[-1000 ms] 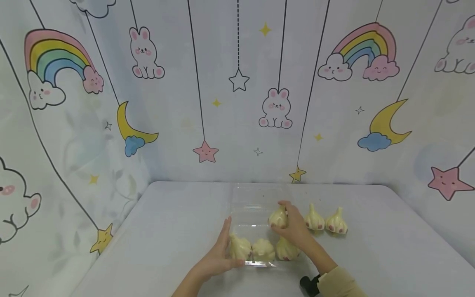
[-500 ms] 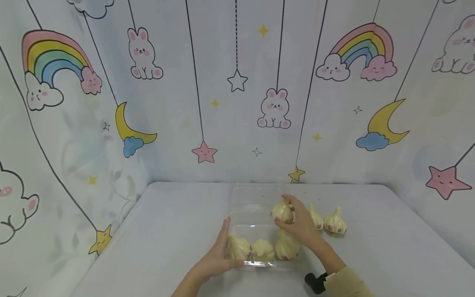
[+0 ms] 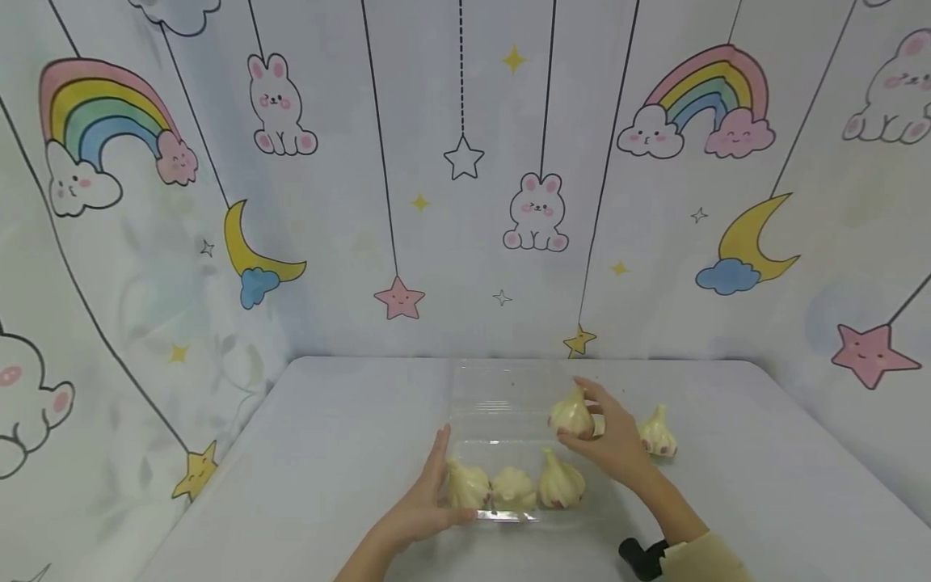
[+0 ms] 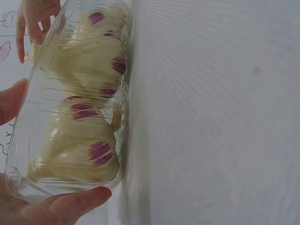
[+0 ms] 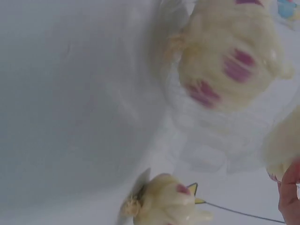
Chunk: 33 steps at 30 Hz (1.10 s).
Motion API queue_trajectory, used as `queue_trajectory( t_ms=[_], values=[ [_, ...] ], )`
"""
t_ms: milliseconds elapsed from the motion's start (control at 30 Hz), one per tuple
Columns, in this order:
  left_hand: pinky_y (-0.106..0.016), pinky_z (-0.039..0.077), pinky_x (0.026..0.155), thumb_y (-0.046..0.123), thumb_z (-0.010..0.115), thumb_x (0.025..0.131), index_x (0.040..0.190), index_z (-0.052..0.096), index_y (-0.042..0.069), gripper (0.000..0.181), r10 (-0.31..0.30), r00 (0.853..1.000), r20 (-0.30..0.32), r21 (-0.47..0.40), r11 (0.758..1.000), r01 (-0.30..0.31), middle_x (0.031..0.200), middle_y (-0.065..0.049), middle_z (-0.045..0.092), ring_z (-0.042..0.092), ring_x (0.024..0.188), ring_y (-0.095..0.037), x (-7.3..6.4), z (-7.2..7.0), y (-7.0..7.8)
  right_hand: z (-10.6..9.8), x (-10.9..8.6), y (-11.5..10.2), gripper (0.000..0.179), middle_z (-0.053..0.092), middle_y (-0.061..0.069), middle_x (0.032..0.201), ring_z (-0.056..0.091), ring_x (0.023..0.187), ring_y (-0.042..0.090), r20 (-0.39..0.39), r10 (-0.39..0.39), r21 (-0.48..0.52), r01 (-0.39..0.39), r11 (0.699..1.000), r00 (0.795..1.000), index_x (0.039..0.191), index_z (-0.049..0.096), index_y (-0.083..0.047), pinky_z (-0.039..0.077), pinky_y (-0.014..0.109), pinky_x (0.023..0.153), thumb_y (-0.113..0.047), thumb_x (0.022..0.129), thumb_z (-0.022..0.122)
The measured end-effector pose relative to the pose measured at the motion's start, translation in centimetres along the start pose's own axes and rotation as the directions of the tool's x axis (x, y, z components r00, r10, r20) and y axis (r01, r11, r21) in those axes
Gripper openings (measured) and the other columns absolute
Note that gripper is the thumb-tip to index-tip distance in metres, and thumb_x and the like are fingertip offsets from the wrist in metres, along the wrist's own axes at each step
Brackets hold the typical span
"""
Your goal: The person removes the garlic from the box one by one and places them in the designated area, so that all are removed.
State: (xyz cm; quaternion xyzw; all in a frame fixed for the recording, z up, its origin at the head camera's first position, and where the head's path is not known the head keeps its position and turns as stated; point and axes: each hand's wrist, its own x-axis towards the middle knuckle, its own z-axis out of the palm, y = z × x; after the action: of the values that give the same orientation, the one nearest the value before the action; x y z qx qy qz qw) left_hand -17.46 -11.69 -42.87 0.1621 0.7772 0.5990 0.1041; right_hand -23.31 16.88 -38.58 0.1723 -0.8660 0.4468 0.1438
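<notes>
A clear plastic box (image 3: 509, 519) with its lid (image 3: 494, 388) laid back stands mid-table in the head view. Several garlic bulbs (image 3: 562, 481) line its front; purple patches show on those bulbs (image 4: 79, 140) through the wall in the left wrist view. My left hand (image 3: 429, 497) holds the box's front left corner, thumb along the front and fingers up the left side. Above the box's right back part, my right hand (image 3: 618, 440) pinches another garlic bulb (image 3: 570, 416) between thumb and fingers, stem upward. That held bulb (image 5: 283, 140) is cut off in the right wrist view.
Right of the box, a garlic bulb (image 3: 658, 434) stands on the white table (image 3: 727, 485). Another bulb is mostly hidden behind my right hand. A black strap piece (image 3: 642, 558) sits by the right sleeve. A patterned curtain (image 3: 465, 242) hangs behind the table.
My right hand has moved rightward with the garlic bulb, from above the box's middle right toward its right edge, now covering one table bulb. My left hand and the box stay put.
</notes>
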Motion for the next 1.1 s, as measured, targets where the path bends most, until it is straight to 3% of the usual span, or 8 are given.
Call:
queue_trajectory(
  t_ms=[167, 533, 1100],
  values=[
    [-0.064, 0.027, 0.095, 0.011, 0.074, 0.073, 0.145, -0.015, 0.021, 0.115, -0.008, 1.000, -0.008, 0.013, 1.000, 0.008, 0.148, -0.023, -0.017, 0.006, 0.127, -0.056, 0.1, 0.0, 0.1, -1.3, -0.3, 0.5, 0.075, 0.047, 0.019, 0.129, 0.052, 0.105, 0.040, -0.037, -0.015, -0.040, 0.013, 0.999, 0.999, 0.135, 0.040, -0.011, 0.052, 0.021, 0.055, -0.014, 0.071, 0.078],
    [-0.063, 0.027, 0.097, 0.013, 0.074, 0.073, 0.145, -0.015, 0.021, 0.115, -0.010, 1.000, -0.002, 0.007, 1.000, 0.010, 0.148, -0.022, -0.017, 0.007, 0.128, -0.055, -0.1, 0.0, 0.3, -3.5, -0.9, 1.4, 0.077, 0.045, 0.022, 0.130, 0.049, 0.109, 0.042, -0.043, 0.030, -0.105, -0.034, 0.994, 0.999, 0.138, 0.035, -0.008, 0.054, 0.026, 0.062, -0.017, 0.073, 0.077],
    [-0.063, 0.026, 0.097, 0.011, 0.073, 0.074, 0.145, -0.015, 0.023, 0.114, -0.008, 1.000, 0.003, 0.000, 1.000, 0.008, 0.148, -0.021, -0.019, 0.005, 0.129, -0.055, 0.0, 0.0, 0.2, -6.3, -1.4, 3.7, 0.078, 0.045, 0.022, 0.127, 0.050, 0.105, 0.042, -0.125, -0.024, -0.176, 0.002, 0.984, 0.992, 0.138, 0.035, -0.007, 0.052, 0.019, 0.058, -0.015, 0.073, 0.077]
  ],
)
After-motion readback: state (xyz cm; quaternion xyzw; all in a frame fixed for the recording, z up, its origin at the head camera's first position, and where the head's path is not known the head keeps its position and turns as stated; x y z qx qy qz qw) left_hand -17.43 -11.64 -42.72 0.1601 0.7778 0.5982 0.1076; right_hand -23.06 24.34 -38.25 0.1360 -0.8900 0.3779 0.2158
